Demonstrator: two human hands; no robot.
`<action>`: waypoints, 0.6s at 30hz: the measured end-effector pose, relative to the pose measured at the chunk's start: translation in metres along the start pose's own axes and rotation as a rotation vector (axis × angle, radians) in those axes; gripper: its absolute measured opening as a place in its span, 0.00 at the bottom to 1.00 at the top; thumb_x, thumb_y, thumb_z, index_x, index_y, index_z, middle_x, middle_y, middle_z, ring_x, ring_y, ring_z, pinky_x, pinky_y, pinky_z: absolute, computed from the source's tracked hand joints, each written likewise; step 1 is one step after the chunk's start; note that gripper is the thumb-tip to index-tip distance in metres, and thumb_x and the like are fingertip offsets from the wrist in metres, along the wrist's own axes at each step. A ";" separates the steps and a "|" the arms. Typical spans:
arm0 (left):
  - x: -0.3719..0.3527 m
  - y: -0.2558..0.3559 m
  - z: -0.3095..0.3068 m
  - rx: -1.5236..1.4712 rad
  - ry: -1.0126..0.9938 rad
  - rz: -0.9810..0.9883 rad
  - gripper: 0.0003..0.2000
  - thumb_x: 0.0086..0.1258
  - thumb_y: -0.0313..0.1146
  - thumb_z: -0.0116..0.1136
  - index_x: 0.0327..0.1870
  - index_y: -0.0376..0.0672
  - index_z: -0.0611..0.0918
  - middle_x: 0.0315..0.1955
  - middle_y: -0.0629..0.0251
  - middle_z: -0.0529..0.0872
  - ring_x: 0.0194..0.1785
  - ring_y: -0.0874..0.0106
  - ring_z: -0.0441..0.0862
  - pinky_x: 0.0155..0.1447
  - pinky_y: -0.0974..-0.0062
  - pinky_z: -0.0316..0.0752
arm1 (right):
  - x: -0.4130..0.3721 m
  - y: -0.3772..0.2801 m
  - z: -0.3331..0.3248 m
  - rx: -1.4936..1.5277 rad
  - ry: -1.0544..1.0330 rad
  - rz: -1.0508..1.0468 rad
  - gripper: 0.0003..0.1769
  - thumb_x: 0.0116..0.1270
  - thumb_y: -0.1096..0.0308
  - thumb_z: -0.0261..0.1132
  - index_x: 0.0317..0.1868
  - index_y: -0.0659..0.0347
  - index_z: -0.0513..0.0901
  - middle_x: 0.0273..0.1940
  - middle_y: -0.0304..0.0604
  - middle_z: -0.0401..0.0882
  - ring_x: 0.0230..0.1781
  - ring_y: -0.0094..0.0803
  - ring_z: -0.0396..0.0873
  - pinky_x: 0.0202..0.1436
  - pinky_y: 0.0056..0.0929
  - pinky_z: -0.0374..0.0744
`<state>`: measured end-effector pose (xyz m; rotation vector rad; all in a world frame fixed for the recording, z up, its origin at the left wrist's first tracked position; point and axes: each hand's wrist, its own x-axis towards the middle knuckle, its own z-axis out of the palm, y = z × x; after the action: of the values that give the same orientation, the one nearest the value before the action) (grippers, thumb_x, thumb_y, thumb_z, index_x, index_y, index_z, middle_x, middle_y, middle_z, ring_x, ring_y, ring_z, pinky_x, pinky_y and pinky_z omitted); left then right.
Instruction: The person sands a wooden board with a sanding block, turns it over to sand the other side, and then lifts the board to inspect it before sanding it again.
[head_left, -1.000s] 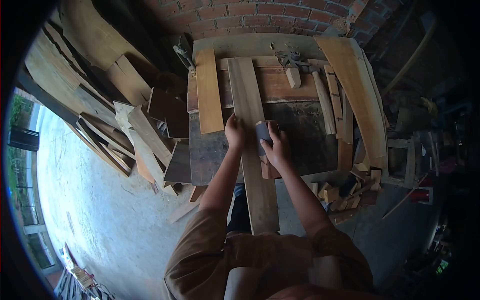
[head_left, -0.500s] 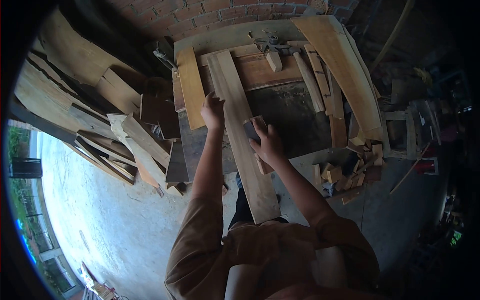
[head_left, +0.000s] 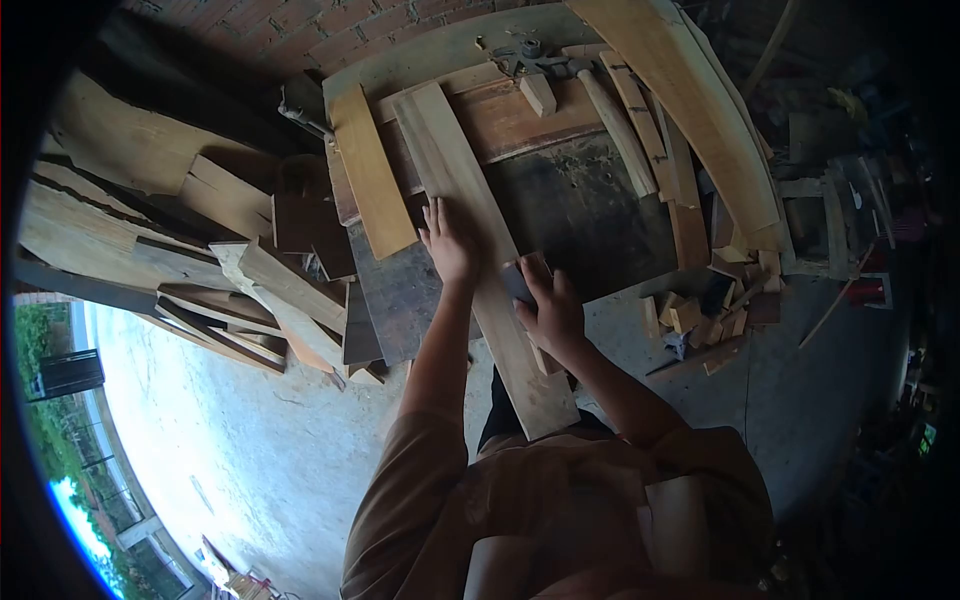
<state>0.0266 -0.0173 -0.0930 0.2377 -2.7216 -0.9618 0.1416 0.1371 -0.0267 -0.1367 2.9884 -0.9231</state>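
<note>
A long pale wooden board (head_left: 500, 330) runs from the workbench (head_left: 590, 220) toward my body, its near end close to my waist. My left hand (head_left: 452, 248) lies on the board's left side, fingers stretched out and nearly flat. In my right hand (head_left: 556, 312) is a small sanding block (head_left: 518, 282) with a dark grey sheet around it, held against the board's right edge. My fingers partly hide the block. A short piece of wood (head_left: 544, 360) shows under the board, below my right hand.
A yellowish plank (head_left: 370, 170) lies left of the board. At the bench's back are a metal clamp-like tool (head_left: 530, 58) and a small wood block (head_left: 538, 95). Long planks (head_left: 690, 110) line the right side, with offcuts (head_left: 700, 315) below. More boards (head_left: 230, 200) are stacked left.
My left hand has come down from a raised, curled pose to lie flat on the board. My right hand keeps the sanding block at the board's right edge. The view has shifted slightly.
</note>
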 end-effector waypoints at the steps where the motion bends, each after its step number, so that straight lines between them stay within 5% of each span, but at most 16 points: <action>1: 0.000 0.004 -0.001 0.066 -0.013 -0.009 0.27 0.62 0.31 0.43 0.65 0.40 0.60 0.67 0.60 0.58 0.72 0.61 0.49 0.70 0.51 0.41 | 0.024 -0.002 0.001 0.032 0.009 0.019 0.39 0.53 0.61 0.65 0.66 0.45 0.60 0.41 0.56 0.67 0.39 0.51 0.72 0.42 0.42 0.73; 12: -0.001 0.008 -0.001 0.132 -0.041 -0.035 0.24 0.66 0.30 0.38 0.66 0.43 0.60 0.67 0.61 0.58 0.72 0.63 0.49 0.70 0.51 0.41 | 0.330 -0.056 0.033 -0.071 0.144 -0.052 0.34 0.54 0.52 0.62 0.63 0.50 0.66 0.47 0.57 0.69 0.49 0.48 0.72 0.51 0.42 0.73; 18: 0.001 0.007 -0.001 0.214 -0.083 -0.052 0.27 0.64 0.30 0.40 0.67 0.43 0.59 0.68 0.64 0.56 0.72 0.67 0.48 0.71 0.55 0.41 | 0.331 -0.051 0.035 -0.019 0.098 -0.034 0.35 0.57 0.49 0.59 0.65 0.47 0.63 0.48 0.59 0.69 0.47 0.51 0.73 0.49 0.42 0.74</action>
<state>0.0254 -0.0129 -0.0877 0.3155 -2.9090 -0.7062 -0.1828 0.0467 -0.0215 -0.1471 3.0947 -0.9317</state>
